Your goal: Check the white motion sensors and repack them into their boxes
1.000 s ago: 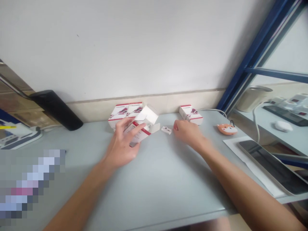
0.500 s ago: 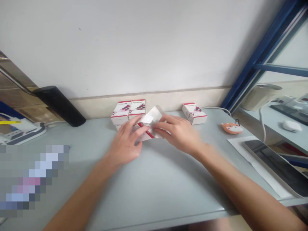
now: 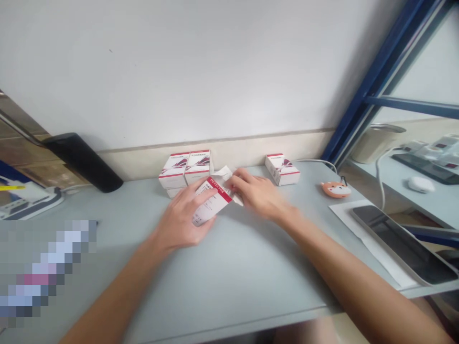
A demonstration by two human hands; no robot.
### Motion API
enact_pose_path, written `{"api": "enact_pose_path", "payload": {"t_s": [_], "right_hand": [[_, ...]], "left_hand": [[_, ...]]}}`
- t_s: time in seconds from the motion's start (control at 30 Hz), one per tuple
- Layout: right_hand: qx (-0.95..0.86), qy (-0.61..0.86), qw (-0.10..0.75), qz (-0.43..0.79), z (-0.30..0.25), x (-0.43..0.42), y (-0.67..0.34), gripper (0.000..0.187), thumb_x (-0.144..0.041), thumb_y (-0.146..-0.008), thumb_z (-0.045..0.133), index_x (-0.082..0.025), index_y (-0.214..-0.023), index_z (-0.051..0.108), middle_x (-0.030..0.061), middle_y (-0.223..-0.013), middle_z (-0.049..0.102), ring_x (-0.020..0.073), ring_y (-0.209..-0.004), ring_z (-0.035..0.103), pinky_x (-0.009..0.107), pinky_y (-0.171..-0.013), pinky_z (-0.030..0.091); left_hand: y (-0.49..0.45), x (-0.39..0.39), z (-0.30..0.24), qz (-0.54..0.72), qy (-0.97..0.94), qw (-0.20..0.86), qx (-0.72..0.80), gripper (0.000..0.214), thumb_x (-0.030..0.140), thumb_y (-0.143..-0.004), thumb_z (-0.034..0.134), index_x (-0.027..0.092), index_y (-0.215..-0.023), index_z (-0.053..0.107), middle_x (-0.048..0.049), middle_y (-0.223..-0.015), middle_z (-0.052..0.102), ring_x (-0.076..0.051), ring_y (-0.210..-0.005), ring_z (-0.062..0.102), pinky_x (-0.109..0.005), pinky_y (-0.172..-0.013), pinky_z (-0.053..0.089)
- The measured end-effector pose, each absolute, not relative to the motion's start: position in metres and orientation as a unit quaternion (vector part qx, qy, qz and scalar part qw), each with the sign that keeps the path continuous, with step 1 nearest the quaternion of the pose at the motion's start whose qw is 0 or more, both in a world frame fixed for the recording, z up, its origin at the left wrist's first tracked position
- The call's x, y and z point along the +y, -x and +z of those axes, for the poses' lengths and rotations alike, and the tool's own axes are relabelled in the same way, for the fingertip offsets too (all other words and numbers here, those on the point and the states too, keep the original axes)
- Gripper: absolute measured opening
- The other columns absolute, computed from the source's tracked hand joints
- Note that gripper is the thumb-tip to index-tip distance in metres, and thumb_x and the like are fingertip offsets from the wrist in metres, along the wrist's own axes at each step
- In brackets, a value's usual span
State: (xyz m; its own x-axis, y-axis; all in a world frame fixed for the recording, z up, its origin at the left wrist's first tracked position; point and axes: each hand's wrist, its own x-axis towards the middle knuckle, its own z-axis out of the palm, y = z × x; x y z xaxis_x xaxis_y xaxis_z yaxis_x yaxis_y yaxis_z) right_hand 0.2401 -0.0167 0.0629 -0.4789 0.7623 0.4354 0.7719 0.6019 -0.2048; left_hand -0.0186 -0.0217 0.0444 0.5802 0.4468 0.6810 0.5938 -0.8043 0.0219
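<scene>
A white carton with a red band reading "DETECTOR" [image 3: 211,203] lies tilted above the desk, its open end and white flaps toward the right. Wrapped round its left side, my left hand [image 3: 184,215] grips it with the fingers over the top and the thumb below. My right hand [image 3: 256,193] is at the open end, fingers bent and closed among the flaps; its fingertips and whatever they pinch are hidden. Just behind my left hand, similar red-and-white cartons [image 3: 175,165] stand stacked against the wall. Another such carton [image 3: 283,169] sits apart, behind my right hand.
On the right are an orange animal-faced case [image 3: 336,189], a white sheet [image 3: 344,212] and a dark-screened phone [image 3: 401,243]. A black cylinder [image 3: 84,162] leans at the left. A blue metal frame [image 3: 358,95] rises at the right, and a pale wall [image 3: 215,71] closes the back.
The carton has turned in my left hand, so its printed "DETECTOR" side now shows. The raised flap is lower, and my right hand's fingers have closed in at the opening. The view has shifted slightly.
</scene>
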Motion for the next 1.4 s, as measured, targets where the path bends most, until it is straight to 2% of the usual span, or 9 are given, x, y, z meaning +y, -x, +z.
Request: {"api": "enact_pose_path", "payload": {"t_s": [0.13,0.23,0.4,0.57,0.7,0.8,0.93,1.07,1.4], "right_hand": [[-0.834,0.462,0.298,0.058,0.065,-0.011,-0.252,0.021,-0.02,-0.103,0.04,-0.024,-0.111,0.058,0.0072,-0.126,0.061,0.017,-0.076,0.057,0.031,-0.067,0.039],[-0.749,0.463,0.442,0.173,0.062,-0.002,-0.26,0.017,-0.029,-0.106,0.037,-0.024,-0.106,0.054,0.004,-0.111,0.063,0.0178,-0.083,0.061,0.03,-0.073,0.048],[-0.515,0.428,0.62,0.409,0.057,0.013,-0.264,0.023,-0.049,-0.103,0.045,-0.026,-0.1,0.048,-0.0044,-0.085,0.055,0.0137,-0.066,0.065,0.027,-0.061,0.056],[-0.355,0.442,0.705,0.427,0.068,0.021,-0.276,0.016,-0.039,-0.097,0.054,-0.024,-0.095,0.049,-0.0025,-0.086,0.061,0.0129,-0.062,0.068,0.027,-0.057,0.06],[-0.276,0.454,0.762,0.37,0.077,0.024,-0.292,0.01,-0.034,-0.097,0.05,-0.025,-0.093,0.047,-0.0034,-0.086,0.06,0.0123,-0.059,0.068,0.026,-0.054,0.061],[-0.225,0.46,0.796,0.322,0.08,0.026,-0.306,0.003,-0.029,-0.097,0.045,-0.026,-0.097,0.046,-0.0046,-0.087,0.057,0.0108,-0.056,0.067,0.027,-0.054,0.062],[-0.182,0.48,0.813,0.274,0.076,0.032,-0.324,0.005,-0.031,-0.098,0.042,-0.028,-0.1,0.043,-0.0058,-0.088,0.052,0.0094,-0.057,0.065,0.026,-0.057,0.063],[-0.166,0.491,0.809,0.277,0.069,0.038,-0.332,0.013,-0.037,-0.094,0.045,-0.029,-0.104,0.042,-0.0059,-0.088,0.053,0.0107,-0.061,0.066,0.027,-0.058,0.063],[-0.17,0.495,0.791,0.317,0.064,0.038,-0.316,0.006,-0.028,-0.095,0.041,-0.027,-0.101,0.043,-0.0051,-0.086,0.058,0.0111,-0.054,0.067,0.028,-0.058,0.065]], "left_hand": [[0.017,-0.024,0.047,-0.329,0.889,0.094,-0.304,0.067,0.023,-0.088,0.074,0.033,-0.149,0.048,-0.0118,-0.155,0.053,-0.033,-0.132,0.064,-0.047,-0.105,0.058],[0.019,-0.024,0.048,-0.311,0.893,0.083,-0.315,0.068,0.023,-0.088,0.072,0.034,-0.15,0.047,-0.0114,-0.156,0.053,-0.035,-0.135,0.062,-0.05,-0.107,0.058],[0.023,-0.022,0.049,-0.31,0.889,0.067,-0.33,0.068,0.022,-0.089,0.071,0.035,-0.151,0.045,-0.0119,-0.156,0.052,-0.035,-0.135,0.062,-0.053,-0.108,0.057],[0.019,-0.022,0.05,-0.366,0.87,0.077,-0.321,0.068,0.018,-0.087,0.073,0.034,-0.148,0.047,-0.0145,-0.156,0.041,-0.037,-0.139,0.056,-0.056,-0.106,0.059],[-0.001,-0.024,0.066,-0.382,0.871,0.133,-0.281,0.062,0.014,-0.087,0.074,0.035,-0.142,0.054,-0.0126,-0.145,0.045,-0.034,-0.132,0.061,-0.053,-0.105,0.06],[-0.028,-0.014,0.09,-0.337,0.892,0.16,-0.255,0.052,0.017,-0.093,0.068,0.031,-0.141,0.056,-0.0138,-0.152,0.049,-0.034,-0.139,0.056,-0.052,-0.111,0.055],[-0.065,0.023,0.109,-0.24,0.932,0.083,-0.258,0.042,0.021,-0.099,0.058,0.026,-0.141,0.061,-0.0145,-0.158,0.05,-0.032,-0.139,0.057,-0.051,-0.113,0.052],[-0.083,0.064,0.099,-0.156,0.94,0.006,-0.304,0.054,0.009,-0.09,0.059,0.027,-0.141,0.063,-0.015,-0.161,0.049,-0.035,-0.144,0.054,-0.052,-0.114,0.05],[-0.069,0.071,0.072,-0.152,0.932,-0.068,-0.321,0.053,0.007,-0.091,0.048,0.027,-0.137,0.064,-0.0097,-0.145,0.063,-0.03,-0.131,0.063,-0.045,-0.105,0.055]]}}
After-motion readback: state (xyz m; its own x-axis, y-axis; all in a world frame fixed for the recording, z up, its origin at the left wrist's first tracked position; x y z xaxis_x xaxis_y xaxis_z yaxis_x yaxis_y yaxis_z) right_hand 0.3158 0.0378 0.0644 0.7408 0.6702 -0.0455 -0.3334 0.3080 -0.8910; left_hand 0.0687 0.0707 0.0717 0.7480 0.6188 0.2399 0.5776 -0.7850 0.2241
